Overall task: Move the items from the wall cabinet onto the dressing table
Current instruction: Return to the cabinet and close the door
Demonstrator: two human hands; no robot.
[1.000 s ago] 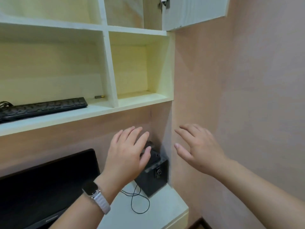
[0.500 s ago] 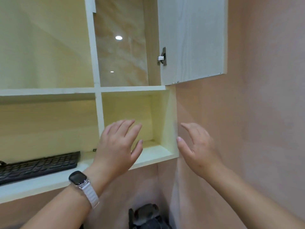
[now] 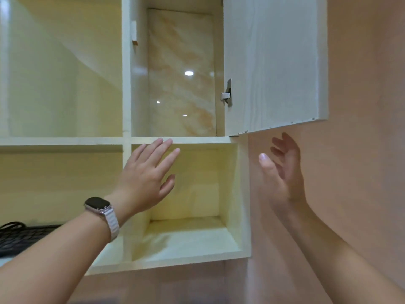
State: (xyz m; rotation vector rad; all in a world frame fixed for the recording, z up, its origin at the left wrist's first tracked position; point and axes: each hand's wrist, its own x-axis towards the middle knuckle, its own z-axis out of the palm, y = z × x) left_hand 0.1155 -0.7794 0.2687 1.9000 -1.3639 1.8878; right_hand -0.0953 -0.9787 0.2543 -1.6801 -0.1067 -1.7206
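Observation:
The cream wall cabinet (image 3: pixel 182 139) fills the view, its white door (image 3: pixel 271 62) swung open at the upper right. Behind the door, the upper compartment shows a glossy marbled back panel (image 3: pixel 179 73) and no items. My left hand (image 3: pixel 146 176), with a watch on the wrist, is raised in front of the small lower right cubby, fingers spread, holding nothing. My right hand (image 3: pixel 282 172) is raised beside the cabinet's right side, just under the door's bottom edge, palm turned left, empty. A black keyboard (image 3: pixel 19 238) lies on the lower left shelf.
A pinkish wall (image 3: pixel 361 172) runs along the right, close behind my right hand. The door's metal hinge (image 3: pixel 228 93) juts out at its inner edge. A wood-toned panel (image 3: pixel 175 286) lies below the cabinet.
The view has tilted upward, from the desk and black speaker box to the open upper compartment. Both empty hands have risen from the desk level to the cabinet's right cubby.

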